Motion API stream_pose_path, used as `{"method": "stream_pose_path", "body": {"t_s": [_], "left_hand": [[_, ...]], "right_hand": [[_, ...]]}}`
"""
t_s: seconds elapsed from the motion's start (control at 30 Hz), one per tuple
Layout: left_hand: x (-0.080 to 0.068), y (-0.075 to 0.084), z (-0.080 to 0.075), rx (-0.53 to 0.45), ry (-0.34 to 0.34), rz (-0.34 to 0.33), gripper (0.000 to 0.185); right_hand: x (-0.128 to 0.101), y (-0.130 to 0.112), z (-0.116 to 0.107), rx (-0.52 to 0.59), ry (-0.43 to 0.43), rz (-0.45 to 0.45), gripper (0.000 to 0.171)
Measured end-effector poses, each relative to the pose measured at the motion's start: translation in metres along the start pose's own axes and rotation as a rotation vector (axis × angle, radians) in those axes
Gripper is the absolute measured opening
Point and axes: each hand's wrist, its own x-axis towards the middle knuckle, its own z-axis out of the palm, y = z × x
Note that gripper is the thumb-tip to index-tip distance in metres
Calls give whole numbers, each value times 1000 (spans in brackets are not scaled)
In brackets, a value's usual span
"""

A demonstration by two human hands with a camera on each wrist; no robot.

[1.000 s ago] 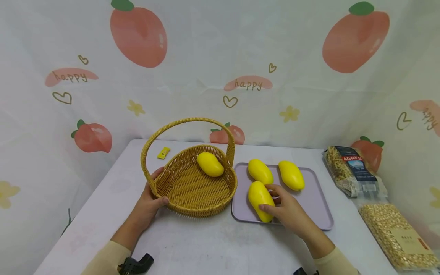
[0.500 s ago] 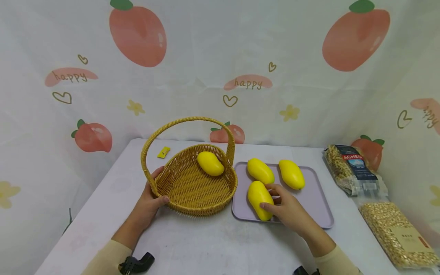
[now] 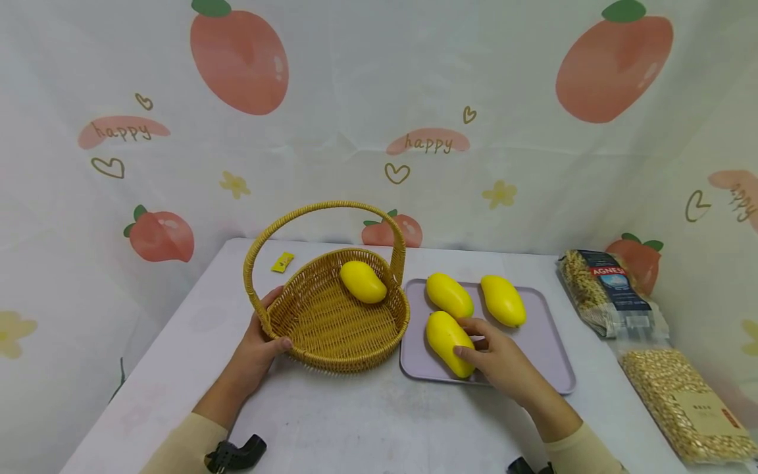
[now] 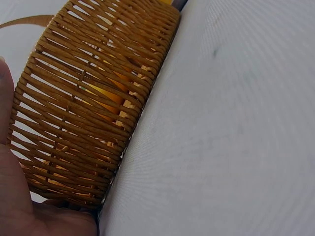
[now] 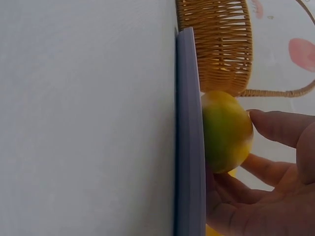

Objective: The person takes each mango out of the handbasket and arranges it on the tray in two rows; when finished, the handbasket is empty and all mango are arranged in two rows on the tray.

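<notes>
A golden wicker basket [image 3: 334, 332] with a tall hoop handle stands left of centre in the head view, one yellow mango [image 3: 363, 282] inside. My left hand [image 3: 256, 359] grips its left side, thumb over the front rim. To the right lies a lilac tray [image 3: 547, 355] bearing several mangoes. My right hand [image 3: 500, 362] holds the nearest mango [image 3: 448, 343], thumb on top and fingers along its far right side. In the right wrist view this mango [image 5: 224, 132] sits close at the tray's edge. Behind it are a second mango [image 3: 450, 295] and a third mango [image 3: 503, 301].
On the far right of the table are a bag of pasta [image 3: 604, 289] and a clear bag of pale grains [image 3: 681, 401]. A small yellow packet [image 3: 282, 262] lies behind the basket's left side. A fruit-printed curtain [image 3: 331, 151] hangs along the back.
The mango under my right hand has turned slightly, its near end swinging right, and my thumb has shifted further over it. My left hand and the basket stay put.
</notes>
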Motion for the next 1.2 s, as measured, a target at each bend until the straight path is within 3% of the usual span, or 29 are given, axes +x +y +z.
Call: {"method": "stream_pose_path", "body": {"t_s": [0.27, 0.67, 0.9, 1.03, 1.2], "left_hand": [[0, 0, 0, 0, -9, 11, 89], [-1, 2, 1, 21, -1, -5, 89], [0, 0, 0, 23, 4, -9, 89], [0, -1, -1, 20, 7, -14, 89], [0, -1, -1, 25, 13, -22, 88]], "right_hand": [[1, 0, -2, -12, -7, -1, 56], [-4, -4, -15, 19, -4, -87, 62], [-5, -8, -23, -42, 54, -107, 64], [-7, -10, -27, 37, 74, -180, 58], [-11, -15, -31, 166, 69, -338, 44]]}}
